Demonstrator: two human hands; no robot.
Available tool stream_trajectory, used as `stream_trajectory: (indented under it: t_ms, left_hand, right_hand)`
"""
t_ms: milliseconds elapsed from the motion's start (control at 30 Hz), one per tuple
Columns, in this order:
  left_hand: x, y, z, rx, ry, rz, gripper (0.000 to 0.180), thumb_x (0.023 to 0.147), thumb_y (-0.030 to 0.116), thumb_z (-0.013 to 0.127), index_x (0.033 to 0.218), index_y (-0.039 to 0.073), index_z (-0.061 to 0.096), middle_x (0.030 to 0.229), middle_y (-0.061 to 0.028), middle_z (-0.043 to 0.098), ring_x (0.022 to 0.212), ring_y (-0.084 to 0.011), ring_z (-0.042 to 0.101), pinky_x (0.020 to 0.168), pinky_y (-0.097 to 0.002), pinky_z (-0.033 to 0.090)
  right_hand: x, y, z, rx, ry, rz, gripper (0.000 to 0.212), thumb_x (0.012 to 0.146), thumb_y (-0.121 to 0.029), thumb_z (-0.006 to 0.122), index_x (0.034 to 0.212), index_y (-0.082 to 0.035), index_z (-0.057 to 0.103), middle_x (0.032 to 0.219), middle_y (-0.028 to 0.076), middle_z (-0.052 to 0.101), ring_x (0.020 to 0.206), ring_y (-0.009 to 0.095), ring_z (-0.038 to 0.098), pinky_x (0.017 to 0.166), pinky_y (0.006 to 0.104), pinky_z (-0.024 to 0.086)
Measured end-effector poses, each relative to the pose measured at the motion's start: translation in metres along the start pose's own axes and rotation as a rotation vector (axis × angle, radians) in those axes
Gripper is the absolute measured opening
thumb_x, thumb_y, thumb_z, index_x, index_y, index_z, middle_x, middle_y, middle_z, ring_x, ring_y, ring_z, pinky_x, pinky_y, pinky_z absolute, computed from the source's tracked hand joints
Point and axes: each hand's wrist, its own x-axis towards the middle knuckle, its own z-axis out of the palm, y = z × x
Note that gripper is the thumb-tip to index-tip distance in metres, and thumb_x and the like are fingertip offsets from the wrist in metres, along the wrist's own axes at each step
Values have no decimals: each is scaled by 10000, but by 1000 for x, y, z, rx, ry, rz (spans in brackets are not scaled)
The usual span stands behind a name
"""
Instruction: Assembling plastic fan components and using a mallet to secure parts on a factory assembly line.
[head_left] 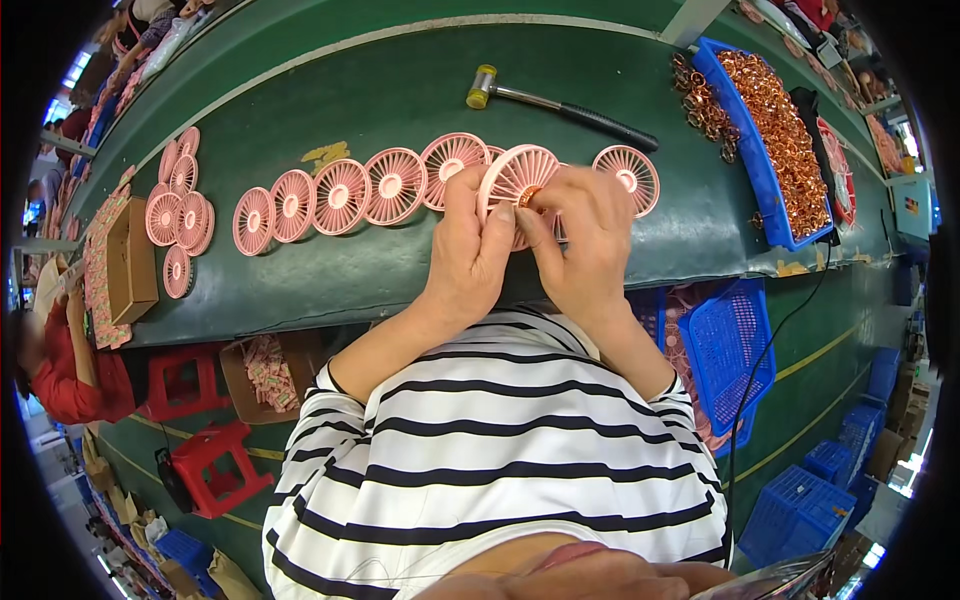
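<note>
My left hand [462, 250] grips a pink round slatted fan grille [516, 170] by its rim, thumb on the near side, and holds it tilted above the green table. At the grille's hub, my right hand [590, 240] is closed in a pinch on a small copper-coloured coil ring [529, 196]. The right fingers partly cover the ring, so I cannot tell how far it sits on the hub. Beside and behind my hands, a row of similar pink grilles [340, 197] lies leftward along the table. One more grille [627, 181] lies just right of my right hand.
A hammer [540, 100] with yellow faces lies beyond the grilles. At the right, a blue tray [735, 110] holds many copper rings, with loose rings [705, 105] beside it. Stacked pink grilles [180, 215] and a cardboard box [135, 260] stand left. Blue baskets [728, 345] sit below the edge.
</note>
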Motion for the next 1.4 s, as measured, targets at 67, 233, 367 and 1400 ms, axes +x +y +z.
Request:
stream_trajectory:
  t_ms: [67, 233, 367, 1400]
  left_hand:
    - [2, 4, -1, -101, -12, -34, 337, 966, 115, 451, 1269, -25, 405, 1052, -121, 606, 938, -168, 591, 842, -318, 481]
    - [1, 22, -13, -564, -259, -446, 379, 970, 193, 554, 1272, -12, 454, 1128, -77, 573, 1054, -114, 553, 896, -271, 466]
    - [0, 12, -10, -589, -301, -388, 438, 939, 195, 623, 1277, -22, 449, 1115, -77, 586, 1009, -113, 586, 863, -257, 495]
    - [123, -44, -101, 1399, -208, 146, 454, 908, 363, 573, 1299, 134, 554, 1407, -164, 462, 1347, -320, 384, 1077, -652, 205]
  right_hand:
    - [-3, -3, -3, -79, 108, 37, 254, 768, -242, 751, 976, -110, 692, 1093, 18, 663, 1225, 278, 483, 1099, 503, 182]
    - [-1, 13, -25, -16, -112, -182, 250, 750, -302, 750, 948, -150, 756, 1233, -22, 648, 1359, 298, 384, 1141, 505, 115]
    - [-3, 17, -27, 173, -193, -164, 281, 728, -289, 774, 958, -130, 748, 1210, 5, 660, 1324, 312, 433, 1129, 500, 175]
    - [29, 128, -78, -43, -214, 425, 241, 926, -239, 575, 990, -12, 625, 831, 119, 651, 716, 255, 614, 660, 342, 475]
